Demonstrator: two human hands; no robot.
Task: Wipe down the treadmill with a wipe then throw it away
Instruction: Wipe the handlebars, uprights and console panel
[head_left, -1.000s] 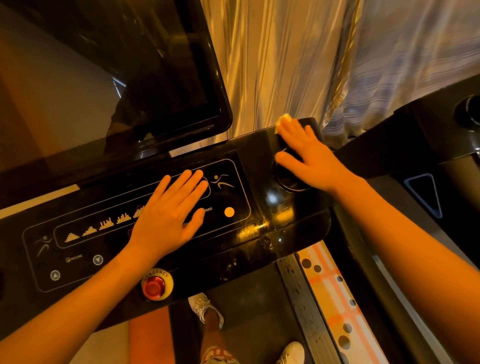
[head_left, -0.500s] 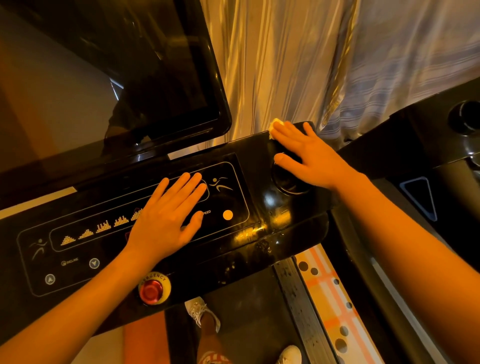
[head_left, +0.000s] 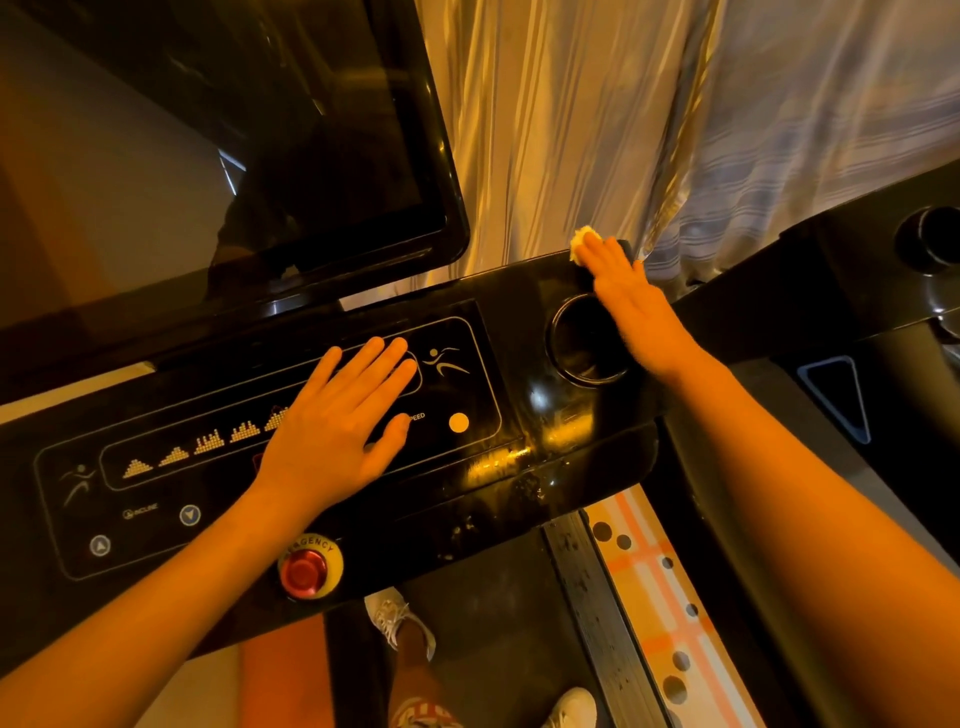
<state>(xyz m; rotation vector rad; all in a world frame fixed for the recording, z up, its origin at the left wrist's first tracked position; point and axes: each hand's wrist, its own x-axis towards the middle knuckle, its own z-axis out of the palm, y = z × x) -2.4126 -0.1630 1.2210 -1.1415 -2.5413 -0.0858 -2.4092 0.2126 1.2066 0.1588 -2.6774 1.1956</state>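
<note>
The right hand (head_left: 639, 312) lies flat on the far right corner of the treadmill (head_left: 519, 301) top. Its fingers (head_left: 608, 260) are straight and close together, pressing the wipe (head_left: 582, 240) onto the black surface. Most of the wipe is under the fingers; a pale crumpled bit shows just past the fingertips, at the rear edge. The cup holder (head_left: 584, 343) sits just beside this hand, on its thumb side.

The left hand (head_left: 332, 431) rests palm down on the panel (head_left: 467, 400), fingers (head_left: 374, 364) straight, slightly spread and holding nothing. A runner icon (head_left: 447, 359) lies just beside their tips, and an orange dot (head_left: 458, 422) is near the thumb tip. A red button (head_left: 306, 571) sits near the left wrist, on the near side.

The dark screen (head_left: 208, 156) rises beyond the left fingers, and a striped curtain (head_left: 597, 130) hangs past the right fingertips. White shoes (head_left: 400, 621) stand on the belt (head_left: 493, 623) below, between the forearms.
</note>
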